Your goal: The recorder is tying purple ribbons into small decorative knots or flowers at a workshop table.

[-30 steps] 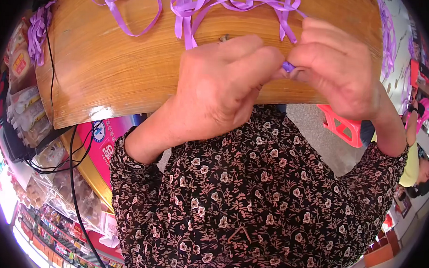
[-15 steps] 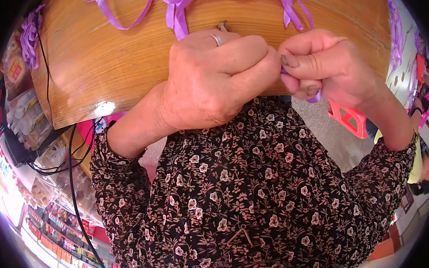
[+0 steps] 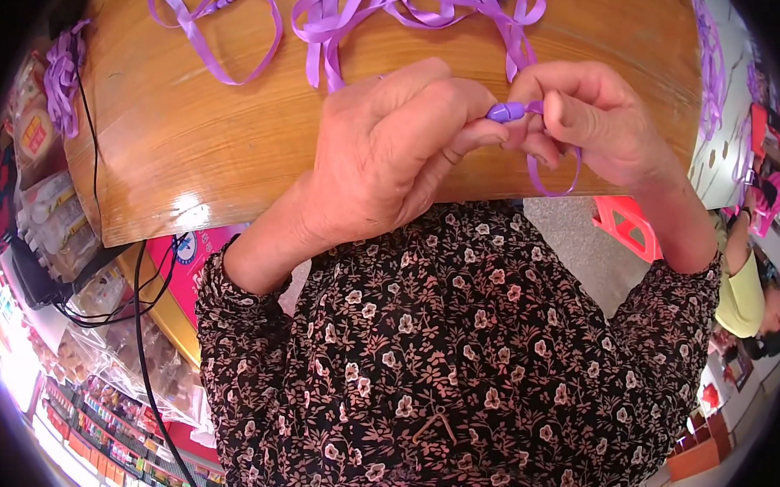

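Above the near edge of the wooden table, a small purple plastic clasp [image 3: 505,112] pokes out between my two hands. My left hand [image 3: 398,148] is closed, with thumb and forefinger pinching the clasp's left end. Beside it, my right hand [image 3: 600,122] pinches a purple ribbon [image 3: 534,173] right where it meets the clasp. A loop of that ribbon dangles below my right fingers, past the table edge. Part of the clasp and ribbon is covered by my fingers.
Purple lanyards [image 3: 400,5] lie heaped along the far side of the wooden table [image 3: 212,140], one looped lanyard [image 3: 211,57] to their left. More purple ribbons hang at both sides. A black cable [image 3: 90,135] crosses the left edge. A red stool [image 3: 626,226] stands below right, near another person [image 3: 745,294].
The clasp, hidden before by my fingers, now shows between my hands. My left hand has turned and the ribbon loop hangs lower. The view has shifted, showing more lanyards.
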